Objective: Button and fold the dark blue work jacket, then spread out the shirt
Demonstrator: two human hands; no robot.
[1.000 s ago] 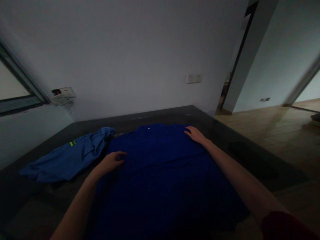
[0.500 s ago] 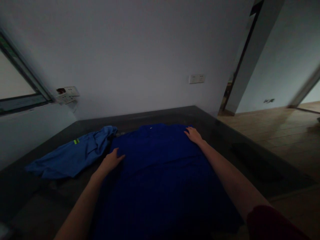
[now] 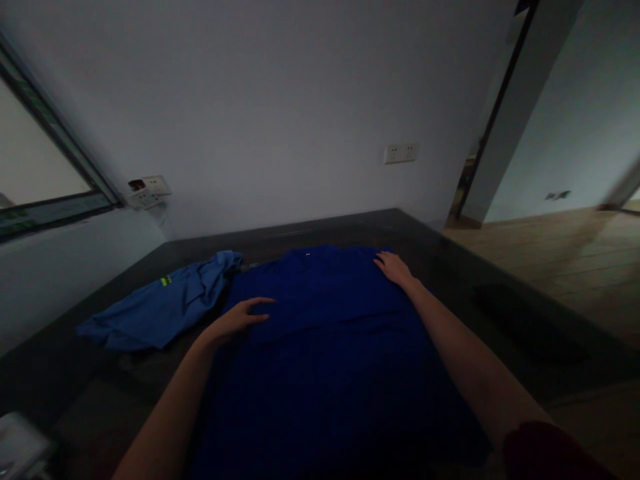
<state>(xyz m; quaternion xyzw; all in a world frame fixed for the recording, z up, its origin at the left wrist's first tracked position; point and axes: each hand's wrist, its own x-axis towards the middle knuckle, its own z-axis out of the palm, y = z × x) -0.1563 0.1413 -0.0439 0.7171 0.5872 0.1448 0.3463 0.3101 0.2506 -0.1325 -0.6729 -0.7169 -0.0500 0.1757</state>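
A dark blue shirt [image 3: 320,347] lies spread over the dark table, its collar at the far end and a small pale label inside the neck. Over the shirt's left side is my left hand [image 3: 241,319], thumb and fingers apart, holding nothing; whether it touches the cloth I cannot tell. My right hand [image 3: 393,267] rests on the shirt's far right shoulder with its fingers stretched out. To the left lies a crumpled lighter blue garment [image 3: 170,303] with a yellow-green strip, beside the shirt and out of both hands.
The table [image 3: 440,257] meets a pale wall with a double socket [image 3: 401,153]. A dark flat object [image 3: 527,323] lies on the right of the table. Loose sockets [image 3: 149,192] hang near the window at left. A white object [image 3: 20,443] shows at the lower left.
My left hand has moved right, further over the shirt. My right hand stays on the far right shoulder. The view has shifted slightly left.
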